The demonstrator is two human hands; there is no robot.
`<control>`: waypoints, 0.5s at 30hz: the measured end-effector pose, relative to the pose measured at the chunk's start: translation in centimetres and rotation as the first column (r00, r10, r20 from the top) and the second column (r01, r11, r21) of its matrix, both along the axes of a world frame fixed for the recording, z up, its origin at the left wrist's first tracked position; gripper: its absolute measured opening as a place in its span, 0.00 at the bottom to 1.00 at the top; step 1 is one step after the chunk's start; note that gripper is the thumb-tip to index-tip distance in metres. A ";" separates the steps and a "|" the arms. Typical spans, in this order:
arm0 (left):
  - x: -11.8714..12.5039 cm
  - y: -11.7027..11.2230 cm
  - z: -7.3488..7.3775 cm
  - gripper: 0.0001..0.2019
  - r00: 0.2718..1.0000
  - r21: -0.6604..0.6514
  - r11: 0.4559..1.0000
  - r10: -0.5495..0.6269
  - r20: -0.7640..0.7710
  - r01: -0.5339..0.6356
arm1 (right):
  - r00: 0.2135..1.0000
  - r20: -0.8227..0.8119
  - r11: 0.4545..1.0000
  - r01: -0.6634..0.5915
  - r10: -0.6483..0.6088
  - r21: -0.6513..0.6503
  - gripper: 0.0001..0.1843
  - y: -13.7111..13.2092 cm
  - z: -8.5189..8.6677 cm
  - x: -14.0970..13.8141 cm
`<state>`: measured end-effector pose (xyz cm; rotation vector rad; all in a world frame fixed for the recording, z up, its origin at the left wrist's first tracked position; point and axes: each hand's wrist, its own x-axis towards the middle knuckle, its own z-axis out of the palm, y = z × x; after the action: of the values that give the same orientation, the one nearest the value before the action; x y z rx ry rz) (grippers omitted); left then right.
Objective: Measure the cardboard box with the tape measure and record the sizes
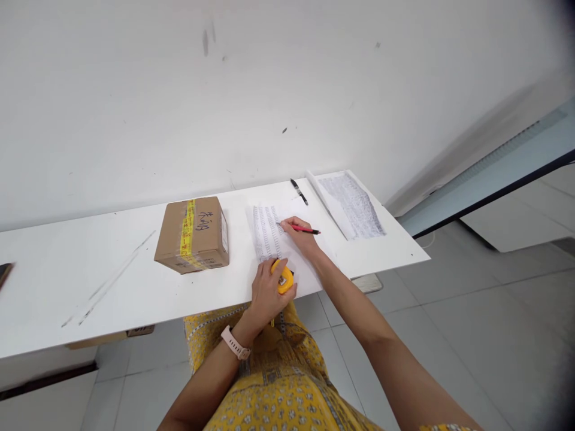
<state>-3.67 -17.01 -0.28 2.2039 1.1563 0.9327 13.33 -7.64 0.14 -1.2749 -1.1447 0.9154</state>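
Observation:
My left hand (pixel 266 293) is closed around a yellow tape measure (pixel 284 277), resting over the lower part of a written sheet of paper (pixel 266 230). In my right hand (pixel 300 235) is a red pen (pixel 305 228) with a black end, its tip against the sheet near the written columns. Rows of small handwriting cover the sheet's left portion; the words are too small to read. Left of the paper stands a closed cardboard box (pixel 206 224) with yellow printed tape and dark handwriting on top. A black pen (pixel 299 191) lies beyond my right hand.
Another densely written paper (pixel 353 206) lies at the right end of the narrow white table (pixel 121 269). A white wall (pixel 251 90) runs along the back edge. The front edge is close to my body. At the far left, a dark object (pixel 4 272) is partly cut off.

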 end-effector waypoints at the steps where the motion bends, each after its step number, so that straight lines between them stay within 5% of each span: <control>1: 0.0 0.1 0.2 0.28 0.999 0.000 1.000 -0.005 -0.039 0.005 | 0.999 0.029 1.000 0.028 -0.028 0.010 0.18 0.0 -0.2 0.0; 5: 0.1 1.6 1.7 0.29 0.968 -0.060 0.997 -0.051 -0.245 0.038 | 1.000 0.020 0.999 0.010 -0.011 0.030 0.14 -0.2 -0.2 0.0; 10: -0.2 5.0 3.5 0.40 0.903 -0.321 0.936 -0.256 -0.346 0.142 | 1.000 0.012 1.000 0.001 -0.002 0.023 0.13 0.0 -0.3 0.4; 15: -0.3 7.0 3.7 0.37 0.843 -0.334 0.916 -0.352 -0.407 0.222 | 0.998 0.027 0.998 0.057 -0.056 -0.041 0.13 0.2 -0.9 0.5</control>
<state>-4.00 -9.97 3.39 2.3366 1.0220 0.1039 13.81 -7.45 -0.76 -1.3495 -1.1094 0.8875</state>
